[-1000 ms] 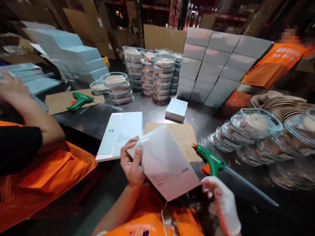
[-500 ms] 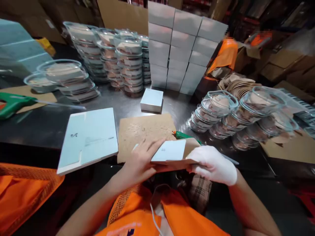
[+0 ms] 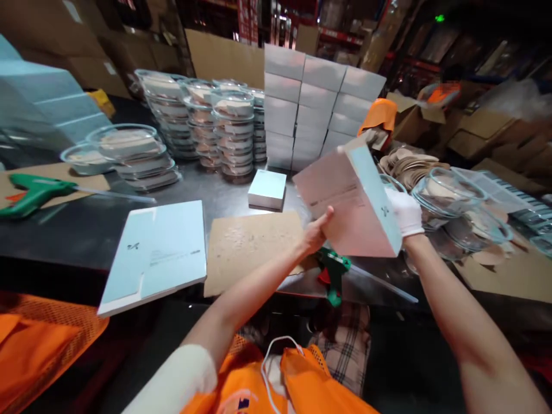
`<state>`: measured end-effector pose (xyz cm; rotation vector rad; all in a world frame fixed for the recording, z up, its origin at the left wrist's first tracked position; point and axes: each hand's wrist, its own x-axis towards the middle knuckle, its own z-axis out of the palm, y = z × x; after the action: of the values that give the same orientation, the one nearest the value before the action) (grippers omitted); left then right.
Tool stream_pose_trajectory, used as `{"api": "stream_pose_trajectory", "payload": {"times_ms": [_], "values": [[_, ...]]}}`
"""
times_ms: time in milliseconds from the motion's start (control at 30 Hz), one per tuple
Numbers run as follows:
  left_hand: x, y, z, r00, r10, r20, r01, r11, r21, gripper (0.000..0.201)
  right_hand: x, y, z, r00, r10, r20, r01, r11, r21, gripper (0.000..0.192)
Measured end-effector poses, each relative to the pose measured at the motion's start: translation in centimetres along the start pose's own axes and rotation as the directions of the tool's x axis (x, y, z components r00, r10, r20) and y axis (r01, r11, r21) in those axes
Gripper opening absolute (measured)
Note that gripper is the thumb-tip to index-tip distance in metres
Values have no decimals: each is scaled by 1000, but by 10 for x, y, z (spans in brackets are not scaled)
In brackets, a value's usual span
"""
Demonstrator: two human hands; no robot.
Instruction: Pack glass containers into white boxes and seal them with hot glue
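Glue gun (image 3: pixel 332 275) under held box (image 3: pixel 349 201); glass bowls (image 3: pixel 452 201) just right

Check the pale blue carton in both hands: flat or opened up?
Opened up: the pale blue carton shows two faces meeting at an edge, held above the table by left hand and white-gloved right hand.

Pale-blue folded carton (image 3: pixel 351 207), partly opened, tilted in air above metal table edge.

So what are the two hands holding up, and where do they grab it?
A folded pale blue carton, raised over the table. The bare left hand grips its lower left edge; the gloved right hand holds its right side.
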<state>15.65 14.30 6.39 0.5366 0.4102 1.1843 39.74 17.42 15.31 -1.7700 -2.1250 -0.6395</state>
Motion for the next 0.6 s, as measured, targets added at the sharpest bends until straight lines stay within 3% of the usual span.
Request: {"api": "stream_pose_trajectory", "payload": {"times_ms": [100,267,400,467,567,600], "values": [[28,-20,19,997,-51,56,49,998,46,54,-1,4,7,992,117,-37,-118,993,1,15],[35,-38,6,989,-110,98,101,991,90,65,-3,12,20,984,140,-114,-131,988,78,22],[37,-42,0,991,-95,93,83,988,128,79,1,11,20,947,194,-255,-149,971,186,35],[34,-38,-2,996,-53,74,41,986,162,81,6,11,10,866,300,-400,-193,939,285,44],[17,-17,-14,997,62,53,-73,968,242,79,7,12,-25,644,455,-615,-218,880,422,57],[7,-6,-21,994,99,54,-110,957,268,79,4,13,-41,625,442,-643,-162,879,448,61]]}}
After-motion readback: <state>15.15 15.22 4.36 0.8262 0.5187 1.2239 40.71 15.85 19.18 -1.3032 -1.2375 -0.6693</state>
